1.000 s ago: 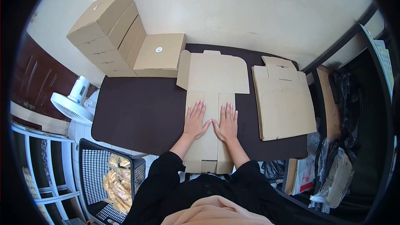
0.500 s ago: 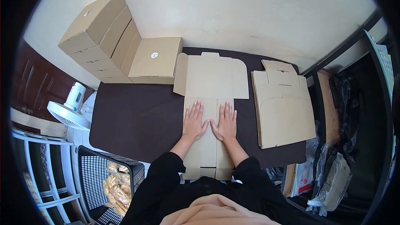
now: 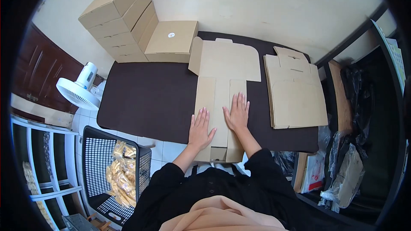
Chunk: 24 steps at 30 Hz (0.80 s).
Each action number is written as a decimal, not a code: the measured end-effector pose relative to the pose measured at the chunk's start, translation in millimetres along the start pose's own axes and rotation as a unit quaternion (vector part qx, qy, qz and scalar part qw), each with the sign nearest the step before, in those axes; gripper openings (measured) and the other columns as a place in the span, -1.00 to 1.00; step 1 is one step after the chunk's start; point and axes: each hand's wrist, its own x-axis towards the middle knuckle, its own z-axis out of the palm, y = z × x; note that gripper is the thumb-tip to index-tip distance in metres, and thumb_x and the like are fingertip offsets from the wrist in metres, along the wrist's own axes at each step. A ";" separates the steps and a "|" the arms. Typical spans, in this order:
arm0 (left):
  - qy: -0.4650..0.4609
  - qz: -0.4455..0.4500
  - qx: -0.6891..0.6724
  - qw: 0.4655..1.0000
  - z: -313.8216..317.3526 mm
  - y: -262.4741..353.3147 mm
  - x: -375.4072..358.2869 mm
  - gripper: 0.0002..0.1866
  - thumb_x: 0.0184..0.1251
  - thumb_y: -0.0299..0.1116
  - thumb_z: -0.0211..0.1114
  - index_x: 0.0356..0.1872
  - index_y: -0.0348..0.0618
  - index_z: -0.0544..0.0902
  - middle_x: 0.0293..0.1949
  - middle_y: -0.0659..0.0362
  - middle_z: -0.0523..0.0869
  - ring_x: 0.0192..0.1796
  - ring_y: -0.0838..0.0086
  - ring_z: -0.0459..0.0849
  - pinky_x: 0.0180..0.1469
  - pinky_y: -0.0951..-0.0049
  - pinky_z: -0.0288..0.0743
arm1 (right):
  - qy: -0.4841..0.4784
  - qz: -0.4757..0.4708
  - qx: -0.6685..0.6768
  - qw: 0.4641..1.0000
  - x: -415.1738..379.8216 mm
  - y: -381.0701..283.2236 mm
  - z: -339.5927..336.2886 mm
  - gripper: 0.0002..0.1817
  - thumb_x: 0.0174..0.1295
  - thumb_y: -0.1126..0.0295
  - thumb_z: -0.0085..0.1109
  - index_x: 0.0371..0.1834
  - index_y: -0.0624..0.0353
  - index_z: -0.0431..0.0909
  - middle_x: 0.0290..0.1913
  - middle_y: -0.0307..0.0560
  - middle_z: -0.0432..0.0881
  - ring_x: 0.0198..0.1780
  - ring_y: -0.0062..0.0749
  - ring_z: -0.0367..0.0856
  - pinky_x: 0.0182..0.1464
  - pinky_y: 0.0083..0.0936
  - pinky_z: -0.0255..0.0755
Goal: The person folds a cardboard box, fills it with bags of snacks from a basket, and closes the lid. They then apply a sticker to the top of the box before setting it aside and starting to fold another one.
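Observation:
An unfolded cardboard box blank (image 3: 227, 62) lies on the dark brown table (image 3: 147, 98), its near end reaching past the front edge. My left hand (image 3: 200, 130) rests flat on its left folded side panel, fingers spread and holding nothing. On the right side panel, slightly farther up, my right hand (image 3: 237, 113) also lies flat and open. The blank's far part is spread out, with a small flap raised at its left. A plain strip of cardboard shows between the two hands.
Stacked closed boxes (image 3: 117, 21) and a single box (image 3: 171, 40) stand at the back left. Flat blanks (image 3: 297, 102) are piled at right. A white fan (image 3: 79, 92), a black basket (image 3: 143, 162) with packets and a dark shelf (image 3: 338, 102) flank the table.
The camera view has shifted, so the table sits higher in the picture. My left hand has slid nearer along the blank, and the hands are farther apart.

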 end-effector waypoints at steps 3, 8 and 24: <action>0.008 -0.004 -0.004 1.000 2.2 0.0 -7.6 -0.23 0.22 -0.02 0.01 0.33 -0.30 0.02 0.39 -0.02 -0.02 0.45 0.26 -0.12 0.40 0.10 -0.29 | -0.014 -0.036 0.000 0.999 -52.7 -8.4 -18.3 -0.22 0.19 -0.03 -0.10 0.33 0.32 0.03 0.41 0.16 -0.09 0.44 -0.08 -0.18 0.38 -0.06 -0.32; 0.021 0.013 -0.018 1.000 4.0 -4.9 -11.4 -0.23 0.22 -0.01 0.01 0.33 -0.30 0.02 0.39 -0.03 -0.03 0.45 0.25 -0.13 0.40 0.11 -0.30 | -0.057 -0.061 0.015 0.996 -114.2 -10.9 -31.5 -0.18 0.17 -0.08 -0.08 0.33 0.32 0.03 0.40 0.17 -0.07 0.44 -0.06 -0.16 0.37 -0.04 -0.31; 0.000 -0.001 -0.250 0.968 -31.4 -8.0 -53.4 -0.25 0.10 -0.37 0.11 0.33 -0.31 0.02 0.38 -0.09 -0.03 0.42 0.13 -0.07 0.38 0.17 -0.14 | -0.031 -0.035 0.242 0.969 -135.0 6.9 -64.8 -0.20 0.02 0.28 0.11 0.35 0.28 0.00 0.36 0.21 0.04 0.39 -0.01 0.02 0.35 -0.14 -0.05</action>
